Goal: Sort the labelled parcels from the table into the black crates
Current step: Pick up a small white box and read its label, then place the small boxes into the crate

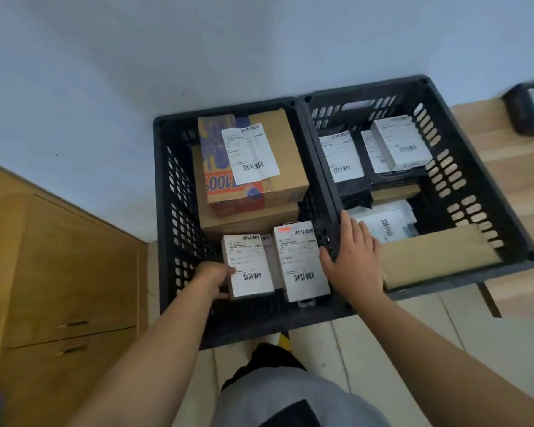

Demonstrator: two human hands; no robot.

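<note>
1. Two black crates side by side: left crate [167,211], right crate [463,167]
2. Left hand [215,280] reaches into left crate, fingers curled round the edge of a small white box [248,265] at its near end
3. Second white box [301,260] lies just beside it; big cardboard box [253,167] behind
4. Right hand [352,257] rests on the rims between the crates, fingers straight, thumb over the edge, holding no parcel
5. Right crate holds black bags [352,183], labelled packets and a brown box [438,257]

arms: bare, no sleeves | hands [350,257]: ungloved | legwear: grey with black patch | footwear: black
</note>
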